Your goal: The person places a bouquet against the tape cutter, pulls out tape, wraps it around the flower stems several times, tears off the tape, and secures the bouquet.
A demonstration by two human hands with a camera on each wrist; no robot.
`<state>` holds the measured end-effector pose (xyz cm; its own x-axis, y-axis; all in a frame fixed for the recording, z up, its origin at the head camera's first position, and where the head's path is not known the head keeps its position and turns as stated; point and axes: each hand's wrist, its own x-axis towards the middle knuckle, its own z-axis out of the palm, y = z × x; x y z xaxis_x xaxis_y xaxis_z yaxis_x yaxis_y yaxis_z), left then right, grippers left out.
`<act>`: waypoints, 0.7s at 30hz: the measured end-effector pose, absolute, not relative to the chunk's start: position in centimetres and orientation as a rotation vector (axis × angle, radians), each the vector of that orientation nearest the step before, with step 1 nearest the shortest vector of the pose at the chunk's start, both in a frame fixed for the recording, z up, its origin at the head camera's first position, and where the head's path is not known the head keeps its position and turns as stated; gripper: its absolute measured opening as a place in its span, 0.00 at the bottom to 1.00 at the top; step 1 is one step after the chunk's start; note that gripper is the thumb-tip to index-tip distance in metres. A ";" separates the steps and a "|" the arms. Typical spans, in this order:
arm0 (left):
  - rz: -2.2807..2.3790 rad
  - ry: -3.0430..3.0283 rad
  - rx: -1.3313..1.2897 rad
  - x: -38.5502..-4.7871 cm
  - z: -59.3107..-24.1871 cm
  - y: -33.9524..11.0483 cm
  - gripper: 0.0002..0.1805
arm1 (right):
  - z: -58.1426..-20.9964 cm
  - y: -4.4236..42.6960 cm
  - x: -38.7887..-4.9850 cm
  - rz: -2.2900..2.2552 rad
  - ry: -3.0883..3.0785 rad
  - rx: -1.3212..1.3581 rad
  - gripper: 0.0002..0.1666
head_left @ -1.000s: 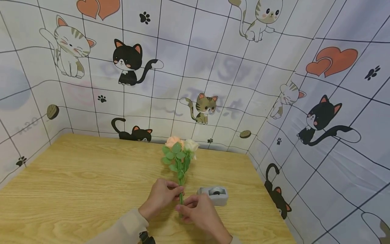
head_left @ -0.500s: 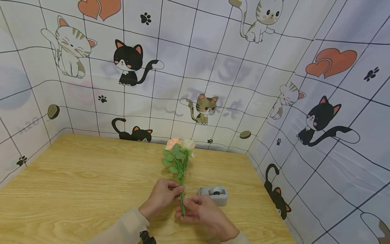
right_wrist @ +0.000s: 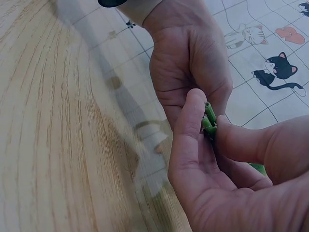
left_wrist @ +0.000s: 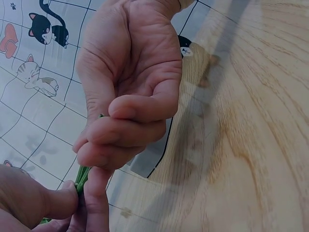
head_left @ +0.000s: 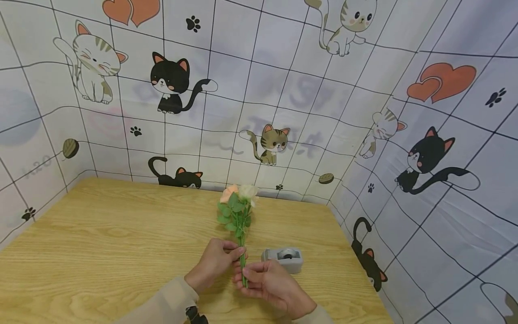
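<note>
A peach rose [head_left: 229,194] and a white rose [head_left: 247,193], both with green leaves, are held together over the wooden table, heads away from me. My left hand [head_left: 216,261] pinches their green stems [head_left: 243,270] partway down, between thumb and fingers. Just below, my right hand [head_left: 277,283] holds the lower stems, its thumb pressing them against the fingers. In the right wrist view the cut stem ends [right_wrist: 209,121] stick up between thumb and fingertips. The left wrist view shows the stems [left_wrist: 82,178] mostly hidden by the hands.
A grey tape dispenser [head_left: 294,266] with a roll of tape stands on the wooden table [head_left: 121,234], close to the right hand. Behind the table and along its right side hangs a white gridded cloth [head_left: 226,81] printed with cats.
The right hand's fingers loosened and spread under the lower stems, then its thumb closed onto them again slightly further right. The blooms swung a little left. The left hand stayed almost still.
</note>
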<state>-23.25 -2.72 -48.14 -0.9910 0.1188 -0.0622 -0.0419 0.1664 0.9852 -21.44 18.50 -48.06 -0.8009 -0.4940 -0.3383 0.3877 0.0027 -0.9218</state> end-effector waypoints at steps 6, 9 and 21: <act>1.971 2.261 0.086 -23.1 -48.1 -2.7 0.13 | -47.8 18.6 -21.2 -1.833 1.762 -0.138 0.18; 1.980 2.244 0.089 -23.0 -48.1 -2.8 0.13 | -47.7 18.5 -21.2 -1.823 1.802 -0.135 0.18; 2.022 2.188 0.092 -22.9 -48.3 -2.8 0.15 | -47.7 18.6 -20.9 -1.809 1.896 -0.189 0.19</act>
